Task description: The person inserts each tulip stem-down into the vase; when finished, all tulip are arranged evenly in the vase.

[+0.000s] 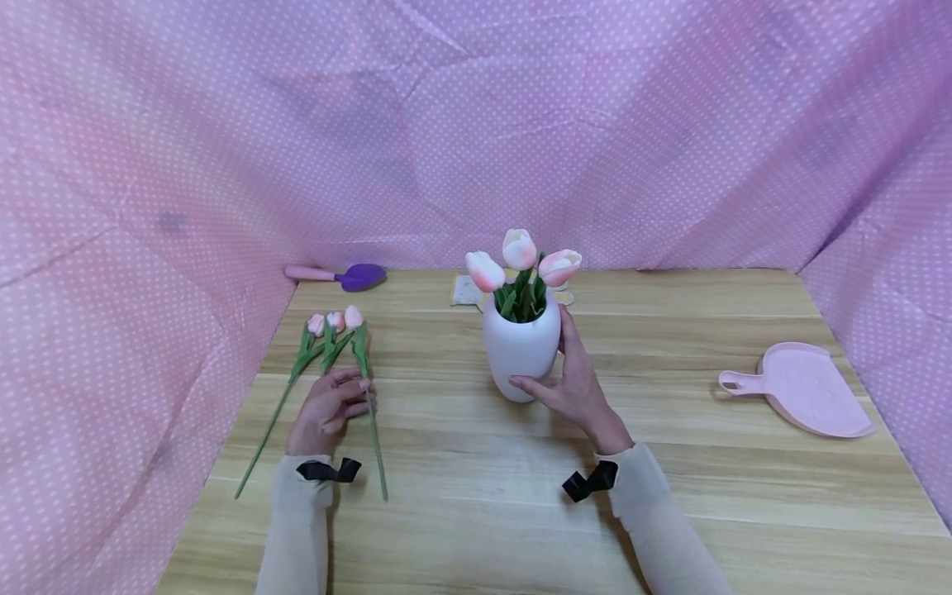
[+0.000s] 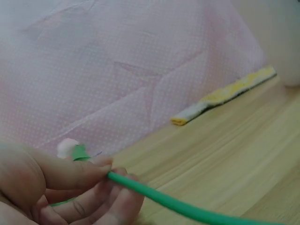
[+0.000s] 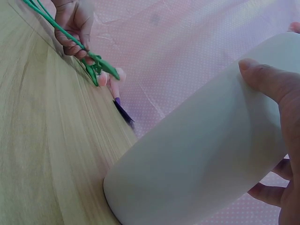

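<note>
At the left of the head view, my left hand (image 1: 330, 406) pinches the stem of a pink-and-white artificial tulip (image 1: 354, 317) between thumb and fingers. The left wrist view shows the green stem (image 2: 159, 198) running out from the fingertips. Two more tulips (image 1: 316, 325) lie beside this hand, their stems partly hidden by it. My right hand (image 1: 576, 388) grips a white vase (image 1: 521, 351) from its right side, thumb across the front. Several larger pink-and-white tulips (image 1: 518, 249) stand in the vase. In the right wrist view the vase (image 3: 197, 140) covers much of the frame.
A trowel (image 1: 362, 278) with purple blade and pink handle lies at the back left. Behind the vase is a folded yellow-and-white cloth (image 1: 467, 290). A pink dustpan (image 1: 811, 388) lies at the right. Pink dotted fabric (image 1: 461, 149) surrounds the wooden table (image 1: 461, 512).
</note>
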Demonstrator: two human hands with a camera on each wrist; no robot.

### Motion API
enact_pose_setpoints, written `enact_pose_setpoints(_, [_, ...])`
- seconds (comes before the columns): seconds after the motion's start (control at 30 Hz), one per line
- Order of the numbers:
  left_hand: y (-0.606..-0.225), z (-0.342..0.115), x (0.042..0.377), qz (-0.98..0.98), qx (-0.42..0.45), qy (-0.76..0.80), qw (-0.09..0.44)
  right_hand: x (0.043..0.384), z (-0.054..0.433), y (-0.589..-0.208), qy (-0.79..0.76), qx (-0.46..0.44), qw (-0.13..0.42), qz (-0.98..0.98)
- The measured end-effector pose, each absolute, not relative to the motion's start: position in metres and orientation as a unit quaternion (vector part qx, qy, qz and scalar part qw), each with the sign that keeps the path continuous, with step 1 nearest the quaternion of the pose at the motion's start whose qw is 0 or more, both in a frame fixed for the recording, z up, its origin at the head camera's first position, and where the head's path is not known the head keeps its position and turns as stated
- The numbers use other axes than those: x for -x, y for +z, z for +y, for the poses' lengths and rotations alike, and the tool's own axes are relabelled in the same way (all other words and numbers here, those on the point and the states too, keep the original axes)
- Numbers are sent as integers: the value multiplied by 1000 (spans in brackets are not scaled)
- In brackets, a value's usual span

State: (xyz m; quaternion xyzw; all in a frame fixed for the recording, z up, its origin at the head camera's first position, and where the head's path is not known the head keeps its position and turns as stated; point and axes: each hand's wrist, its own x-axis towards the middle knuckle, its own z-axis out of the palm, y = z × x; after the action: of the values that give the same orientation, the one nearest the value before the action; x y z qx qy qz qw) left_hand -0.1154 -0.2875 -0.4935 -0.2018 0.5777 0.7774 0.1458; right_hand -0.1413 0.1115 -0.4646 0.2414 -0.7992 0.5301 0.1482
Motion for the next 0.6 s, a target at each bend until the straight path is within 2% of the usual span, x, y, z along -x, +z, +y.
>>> enact_pose_setpoints(0.3, [-495, -283, 110, 462, 158, 864, 119, 142, 111, -464, 533, -245, 150, -796])
enact_pose_setpoints(0.6, [-494, -276, 104, 366, 102, 924, 45, 141, 111, -464, 527, -244, 155, -800])
